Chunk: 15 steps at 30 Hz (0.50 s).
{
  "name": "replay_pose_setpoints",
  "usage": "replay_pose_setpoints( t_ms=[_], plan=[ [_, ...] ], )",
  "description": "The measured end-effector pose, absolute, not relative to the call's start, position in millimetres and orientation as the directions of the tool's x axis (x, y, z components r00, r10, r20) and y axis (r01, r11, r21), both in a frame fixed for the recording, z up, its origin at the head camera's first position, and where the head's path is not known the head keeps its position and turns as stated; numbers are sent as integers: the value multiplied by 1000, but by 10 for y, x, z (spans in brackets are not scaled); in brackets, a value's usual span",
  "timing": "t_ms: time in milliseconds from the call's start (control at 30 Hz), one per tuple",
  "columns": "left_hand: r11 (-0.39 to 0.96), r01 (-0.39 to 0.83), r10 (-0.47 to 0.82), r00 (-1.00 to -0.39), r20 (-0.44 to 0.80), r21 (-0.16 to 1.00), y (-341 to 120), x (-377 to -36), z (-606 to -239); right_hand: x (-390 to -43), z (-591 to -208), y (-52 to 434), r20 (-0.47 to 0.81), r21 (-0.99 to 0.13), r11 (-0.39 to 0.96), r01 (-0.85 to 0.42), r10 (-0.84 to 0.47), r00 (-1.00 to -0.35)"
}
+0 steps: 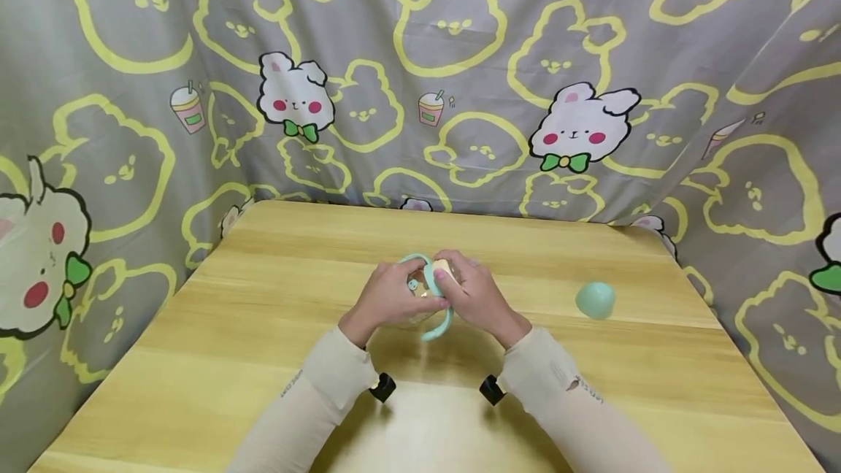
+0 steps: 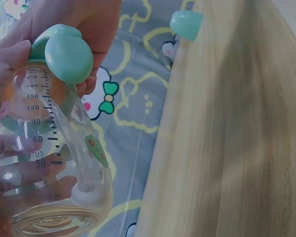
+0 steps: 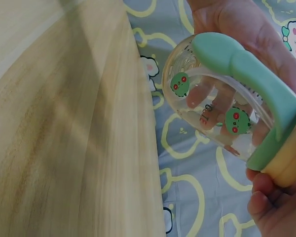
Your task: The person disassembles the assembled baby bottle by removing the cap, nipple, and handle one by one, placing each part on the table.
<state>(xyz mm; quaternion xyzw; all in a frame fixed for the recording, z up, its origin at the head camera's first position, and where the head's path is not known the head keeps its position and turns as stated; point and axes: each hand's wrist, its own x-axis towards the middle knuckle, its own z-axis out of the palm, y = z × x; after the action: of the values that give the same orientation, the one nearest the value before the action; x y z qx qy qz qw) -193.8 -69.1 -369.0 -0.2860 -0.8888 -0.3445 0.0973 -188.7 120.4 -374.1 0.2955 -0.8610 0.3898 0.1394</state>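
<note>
Both hands hold a clear baby bottle (image 1: 420, 287) above the middle of the table. It has mint-green side handles (image 3: 256, 74), a yellow-orange collar (image 3: 288, 153), printed measuring marks and green cartoon figures. My left hand (image 1: 394, 292) grips the body, its fingers showing through the clear wall in both wrist views. At the collar, my right hand (image 1: 479, 294) pinches with thumb and fingers. Inside the bottle runs a straw with a white weight (image 2: 84, 195) at its end. A mint-green dome-shaped cap (image 1: 596, 301) sits on the table to the right, apart from both hands.
The wood-grain table (image 1: 263, 276) spreads around the hands. Grey curtains (image 1: 368, 35) with yellow outlines and white rabbits hang behind it and along both sides. Small black devices (image 1: 382, 387) are worn at the wrists, below beige sleeves (image 1: 335, 367).
</note>
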Motion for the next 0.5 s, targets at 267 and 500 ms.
replay_pose_setpoints(
  t_ms=[267,500],
  plan=[
    [593,581,453,-813,366,557,-678,-2013,-3645,-1923,-3715,1224,500,-595,503,-627,-380,-778],
    [621,536,439,-842,314,572,-733,-1921,-3684,-1861,-3823,1181,516,-596,482,-642,-382,-766]
  ],
)
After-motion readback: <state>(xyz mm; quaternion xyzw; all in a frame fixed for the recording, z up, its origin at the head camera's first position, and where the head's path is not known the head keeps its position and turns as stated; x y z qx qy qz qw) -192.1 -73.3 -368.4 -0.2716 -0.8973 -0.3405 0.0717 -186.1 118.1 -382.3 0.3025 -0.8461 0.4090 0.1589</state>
